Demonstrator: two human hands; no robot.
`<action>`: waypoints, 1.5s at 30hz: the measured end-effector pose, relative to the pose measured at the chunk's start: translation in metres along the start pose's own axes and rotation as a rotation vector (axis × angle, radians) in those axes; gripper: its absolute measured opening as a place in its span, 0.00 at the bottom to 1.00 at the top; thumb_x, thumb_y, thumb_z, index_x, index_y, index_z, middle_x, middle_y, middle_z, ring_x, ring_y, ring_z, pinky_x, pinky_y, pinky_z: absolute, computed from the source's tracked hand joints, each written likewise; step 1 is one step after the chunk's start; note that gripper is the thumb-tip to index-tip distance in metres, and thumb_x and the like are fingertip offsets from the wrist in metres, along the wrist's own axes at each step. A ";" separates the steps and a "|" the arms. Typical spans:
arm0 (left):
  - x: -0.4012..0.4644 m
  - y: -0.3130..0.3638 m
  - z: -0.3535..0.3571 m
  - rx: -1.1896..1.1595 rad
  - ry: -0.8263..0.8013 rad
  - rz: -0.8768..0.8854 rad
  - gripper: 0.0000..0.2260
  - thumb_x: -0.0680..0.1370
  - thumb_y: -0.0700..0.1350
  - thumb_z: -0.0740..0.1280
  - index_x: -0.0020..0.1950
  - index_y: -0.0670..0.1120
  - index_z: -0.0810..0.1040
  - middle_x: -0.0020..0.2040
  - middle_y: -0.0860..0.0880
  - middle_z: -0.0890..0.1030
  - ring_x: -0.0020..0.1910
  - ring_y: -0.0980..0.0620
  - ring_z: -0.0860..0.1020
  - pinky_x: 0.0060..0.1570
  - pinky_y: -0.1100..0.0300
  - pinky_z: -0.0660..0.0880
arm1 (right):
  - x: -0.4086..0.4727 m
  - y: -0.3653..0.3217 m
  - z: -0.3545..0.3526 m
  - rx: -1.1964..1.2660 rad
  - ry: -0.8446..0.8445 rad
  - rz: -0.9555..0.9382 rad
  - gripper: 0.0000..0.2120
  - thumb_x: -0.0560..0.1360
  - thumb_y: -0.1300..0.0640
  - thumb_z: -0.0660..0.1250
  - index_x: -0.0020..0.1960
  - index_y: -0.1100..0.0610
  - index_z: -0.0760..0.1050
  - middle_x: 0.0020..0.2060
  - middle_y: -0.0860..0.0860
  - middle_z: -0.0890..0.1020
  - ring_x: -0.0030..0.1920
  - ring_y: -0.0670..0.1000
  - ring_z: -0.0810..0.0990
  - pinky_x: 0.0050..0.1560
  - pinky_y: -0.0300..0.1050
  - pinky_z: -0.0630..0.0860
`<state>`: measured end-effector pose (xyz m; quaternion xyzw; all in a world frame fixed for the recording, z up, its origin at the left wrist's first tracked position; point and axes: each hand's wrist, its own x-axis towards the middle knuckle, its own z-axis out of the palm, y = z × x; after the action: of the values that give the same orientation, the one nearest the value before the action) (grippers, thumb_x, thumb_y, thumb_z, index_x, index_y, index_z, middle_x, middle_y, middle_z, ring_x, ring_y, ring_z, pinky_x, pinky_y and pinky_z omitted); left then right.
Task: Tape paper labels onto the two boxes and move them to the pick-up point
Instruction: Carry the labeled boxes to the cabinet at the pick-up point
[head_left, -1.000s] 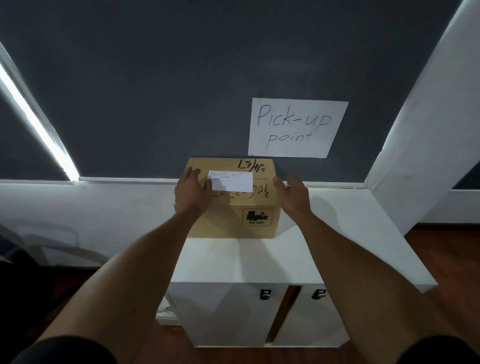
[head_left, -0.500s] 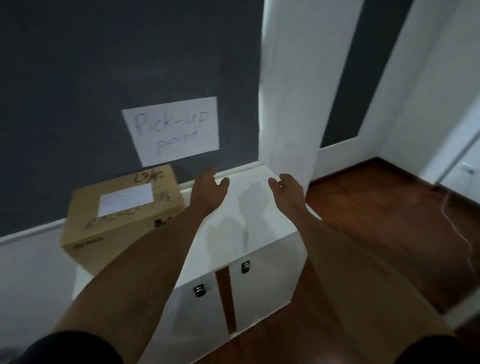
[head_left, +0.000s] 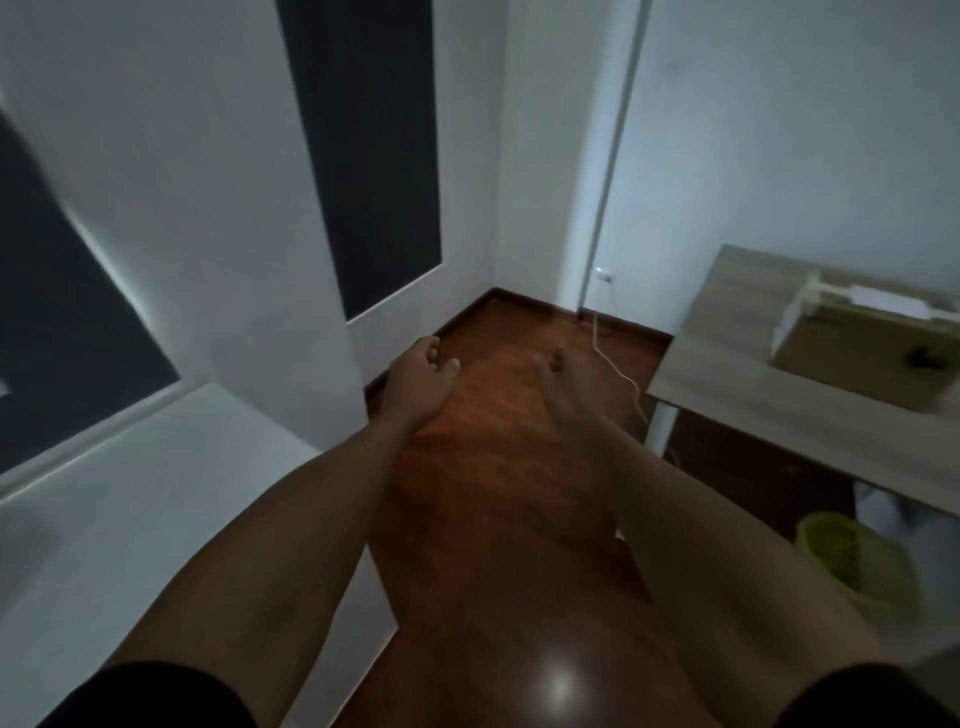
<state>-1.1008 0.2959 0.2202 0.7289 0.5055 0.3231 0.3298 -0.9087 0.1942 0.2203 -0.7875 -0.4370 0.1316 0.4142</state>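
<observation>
White walls with dark panels (head_left: 363, 156) fill the left and back of the room, a white cabinet top (head_left: 130, 493) sits low on the left, and reddish wood floor (head_left: 493, 467) runs down the middle. Over that floor the left hand (head_left: 415, 382) hangs with its fingers loosely curled around nothing, and just right of it the right hand (head_left: 569, 392), blurred, also holds nothing, its fingers relaxed. Further right a white cable (head_left: 618, 374) trails across the floor toward a wooden table (head_left: 753, 410), where a cardboard box (head_left: 857, 348) lies with a white label (head_left: 883, 300) on top, well apart from both hands, and a yellow-green basket (head_left: 857, 561) stands under the table.
</observation>
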 end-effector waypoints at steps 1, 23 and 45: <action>0.006 0.016 0.028 -0.007 -0.034 0.023 0.25 0.79 0.52 0.70 0.74 0.47 0.74 0.66 0.47 0.80 0.60 0.48 0.80 0.66 0.50 0.75 | 0.010 0.021 -0.018 -0.005 0.020 0.029 0.17 0.83 0.44 0.62 0.61 0.56 0.77 0.54 0.50 0.81 0.57 0.53 0.81 0.53 0.45 0.71; 0.101 0.257 0.428 -0.145 -0.539 0.343 0.26 0.79 0.51 0.71 0.75 0.44 0.71 0.66 0.44 0.79 0.60 0.46 0.80 0.61 0.46 0.78 | 0.126 0.305 -0.295 -0.011 0.442 0.433 0.27 0.82 0.46 0.64 0.76 0.62 0.69 0.64 0.57 0.79 0.62 0.57 0.78 0.59 0.51 0.74; 0.245 0.409 0.707 -0.034 -0.588 0.409 0.25 0.80 0.49 0.69 0.75 0.41 0.72 0.67 0.40 0.79 0.63 0.44 0.80 0.60 0.54 0.74 | 0.352 0.505 -0.463 -0.079 0.550 0.501 0.12 0.80 0.50 0.66 0.52 0.59 0.77 0.49 0.54 0.81 0.49 0.55 0.78 0.42 0.46 0.72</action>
<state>-0.2494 0.3087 0.1792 0.8713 0.2272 0.1673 0.4016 -0.1470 0.0865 0.1753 -0.8913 -0.1077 -0.0044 0.4404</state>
